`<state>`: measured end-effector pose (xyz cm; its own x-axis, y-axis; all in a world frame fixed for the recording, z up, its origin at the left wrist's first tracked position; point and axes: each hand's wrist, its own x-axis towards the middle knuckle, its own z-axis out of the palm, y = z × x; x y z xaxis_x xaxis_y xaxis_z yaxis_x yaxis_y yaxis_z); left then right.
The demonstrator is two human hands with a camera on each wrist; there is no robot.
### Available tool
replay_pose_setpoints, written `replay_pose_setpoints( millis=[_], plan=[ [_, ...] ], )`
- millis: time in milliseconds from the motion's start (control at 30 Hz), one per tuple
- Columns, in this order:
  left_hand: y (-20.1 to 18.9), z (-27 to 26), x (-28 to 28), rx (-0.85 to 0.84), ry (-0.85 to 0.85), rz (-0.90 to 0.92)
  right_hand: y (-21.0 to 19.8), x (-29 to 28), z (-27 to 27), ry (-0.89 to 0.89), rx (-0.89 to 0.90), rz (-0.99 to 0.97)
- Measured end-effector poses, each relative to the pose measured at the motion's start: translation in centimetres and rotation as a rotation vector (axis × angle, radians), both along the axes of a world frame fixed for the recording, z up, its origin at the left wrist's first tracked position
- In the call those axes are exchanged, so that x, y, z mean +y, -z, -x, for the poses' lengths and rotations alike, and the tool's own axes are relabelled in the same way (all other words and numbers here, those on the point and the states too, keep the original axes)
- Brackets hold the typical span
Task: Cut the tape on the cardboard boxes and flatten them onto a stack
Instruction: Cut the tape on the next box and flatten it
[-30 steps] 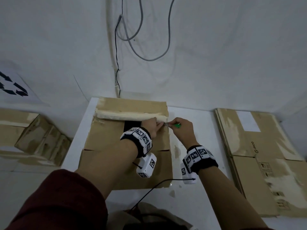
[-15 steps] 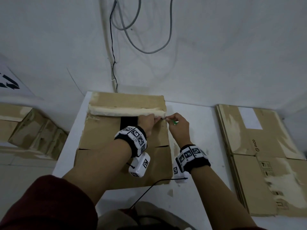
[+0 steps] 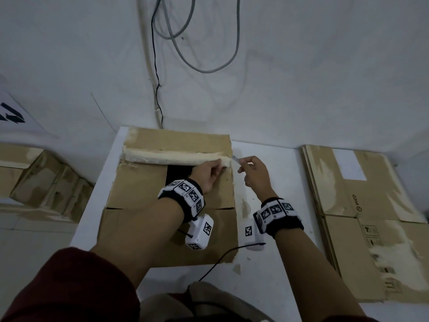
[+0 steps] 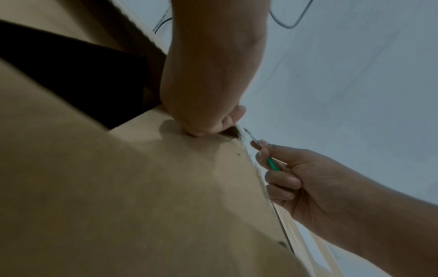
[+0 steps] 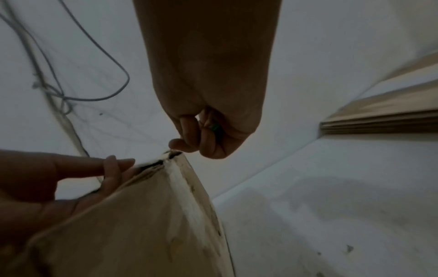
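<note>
Pinned under the left hand (image 3: 210, 174), fingers laid fairly straight along the pale torn tape seam (image 3: 176, 157), is the brown cardboard box (image 3: 141, 194), lying centre frame on the white table (image 3: 274, 173). And just right of it, at the box's upper-right corner, the right hand (image 3: 255, 174) grips a green-handled utility knife (image 4: 272, 163), fingers curled round the handle, blade tip at the seam's right end. That seam runs left to right across the frame, so its whole length lies leftward from the blade. I'd say the knife hand is the nearer one to the uncut end, and the cut wants to travel left. Far right, well apart, sits the flattened brown cardboard stack (image 3: 371, 217), waiting.
</note>
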<state>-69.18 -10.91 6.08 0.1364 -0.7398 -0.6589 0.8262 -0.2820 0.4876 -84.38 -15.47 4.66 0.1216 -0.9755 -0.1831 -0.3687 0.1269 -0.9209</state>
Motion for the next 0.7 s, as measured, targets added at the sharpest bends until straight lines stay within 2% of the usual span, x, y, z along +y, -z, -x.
replay_pose_setpoints(
  millis=[200, 367, 533, 700],
  plan=[
    [0.3, -0.4, 0.1, 0.02, 0.02, 0.0, -0.2, -0.6, -0.4, 0.063, -0.013, -0.006],
    [0.6, -0.4, 0.2, 0.039, 0.018, 0.022, -0.5, -0.5, -0.5, -0.014, 0.008, -0.051],
    [0.6, -1.0, 0.5, 0.077, -0.002, 0.043, -0.5, -0.6, -0.4, 0.125, -0.075, -0.042],
    [0.3, -1.0, 0.4, 0.041, 0.037, 0.054, -0.6, -0.4, -1.0, -0.027, -0.037, -0.093]
  ],
)
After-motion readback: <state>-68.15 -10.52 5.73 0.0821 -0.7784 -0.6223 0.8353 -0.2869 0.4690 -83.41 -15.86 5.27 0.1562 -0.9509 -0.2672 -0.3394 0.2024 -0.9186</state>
